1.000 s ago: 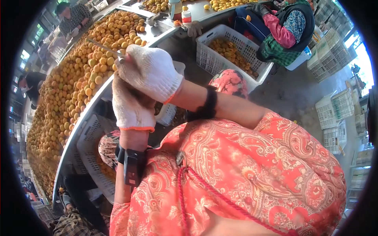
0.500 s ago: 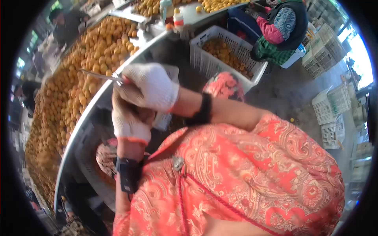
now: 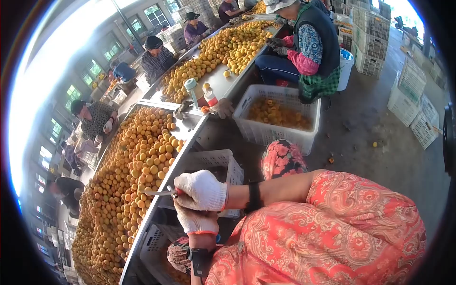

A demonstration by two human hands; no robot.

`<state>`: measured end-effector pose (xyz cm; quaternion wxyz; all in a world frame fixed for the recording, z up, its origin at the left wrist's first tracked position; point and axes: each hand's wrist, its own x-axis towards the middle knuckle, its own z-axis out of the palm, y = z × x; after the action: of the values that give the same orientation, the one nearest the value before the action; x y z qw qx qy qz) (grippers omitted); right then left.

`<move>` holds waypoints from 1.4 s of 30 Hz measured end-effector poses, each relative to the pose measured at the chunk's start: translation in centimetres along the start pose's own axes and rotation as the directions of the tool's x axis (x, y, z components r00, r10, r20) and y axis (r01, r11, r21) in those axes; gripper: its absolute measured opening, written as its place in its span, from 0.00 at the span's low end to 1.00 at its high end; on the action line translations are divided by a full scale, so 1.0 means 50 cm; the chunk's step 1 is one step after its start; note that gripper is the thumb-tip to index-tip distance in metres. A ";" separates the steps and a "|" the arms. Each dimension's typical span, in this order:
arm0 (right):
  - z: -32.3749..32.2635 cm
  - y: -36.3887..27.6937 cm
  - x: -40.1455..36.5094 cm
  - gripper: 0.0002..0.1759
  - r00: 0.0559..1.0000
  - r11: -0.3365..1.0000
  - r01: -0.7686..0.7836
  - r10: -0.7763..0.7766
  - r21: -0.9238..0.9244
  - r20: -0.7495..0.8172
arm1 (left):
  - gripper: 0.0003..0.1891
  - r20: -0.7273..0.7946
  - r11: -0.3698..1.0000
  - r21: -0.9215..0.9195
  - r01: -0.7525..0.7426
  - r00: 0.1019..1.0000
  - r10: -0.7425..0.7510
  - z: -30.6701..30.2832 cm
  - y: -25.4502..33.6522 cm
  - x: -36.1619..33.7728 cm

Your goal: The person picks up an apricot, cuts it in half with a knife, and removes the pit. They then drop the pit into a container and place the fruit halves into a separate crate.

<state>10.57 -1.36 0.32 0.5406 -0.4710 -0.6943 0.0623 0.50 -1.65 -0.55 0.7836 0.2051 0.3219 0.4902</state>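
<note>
My right hand [image 3: 202,190], in a white knit glove, is closed around the red handle of a thin, curved metal tool [image 3: 160,192]. The tool's narrow end points left, over the edge of the fruit table. Tucked right under it is my left hand [image 3: 197,221], also gloved in white. Its fingers look curled in against the right hand, which covers part of them; what they hold, if anything, is hidden. Left of both hands, a deep heap of orange apricot-like fruit [image 3: 137,166] covers the metal table [image 3: 164,197].
White plastic crates [image 3: 232,171] stand below the table edge; another crate [image 3: 285,135] holds cut fruit. A pale green cup [image 3: 192,88], a red-and-white bottle [image 3: 210,98] and gloves [image 3: 222,109] lie on the table divider. A co-worker [image 3: 313,47] sits ahead; several people work across the table.
My view has tilted up, so more of the room shows and both hands appear lower and farther right. The hands stay together, the tool still in my right.
</note>
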 end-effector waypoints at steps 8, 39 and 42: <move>-0.018 0.014 -0.001 0.11 0.985 0.985 0.173 -0.173 0.024 0.005 | 0.27 -0.216 0.965 0.255 0.066 0.976 -0.010 0.027 0.009 -0.053; -0.060 -0.001 0.014 0.16 0.980 0.981 -0.099 0.067 0.166 0.189 | 0.18 0.360 0.975 -0.146 0.169 0.927 -0.107 -0.078 0.046 -0.008; -0.058 0.005 0.010 0.19 0.953 0.987 -0.044 -0.006 0.156 0.304 | 0.20 0.067 0.990 -0.101 0.096 0.994 -0.089 -0.032 0.038 -0.030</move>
<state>13.06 -2.08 1.69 0.4632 -0.4174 -0.7571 0.1949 -2.32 -2.18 -0.01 0.8247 0.1640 0.2807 0.4628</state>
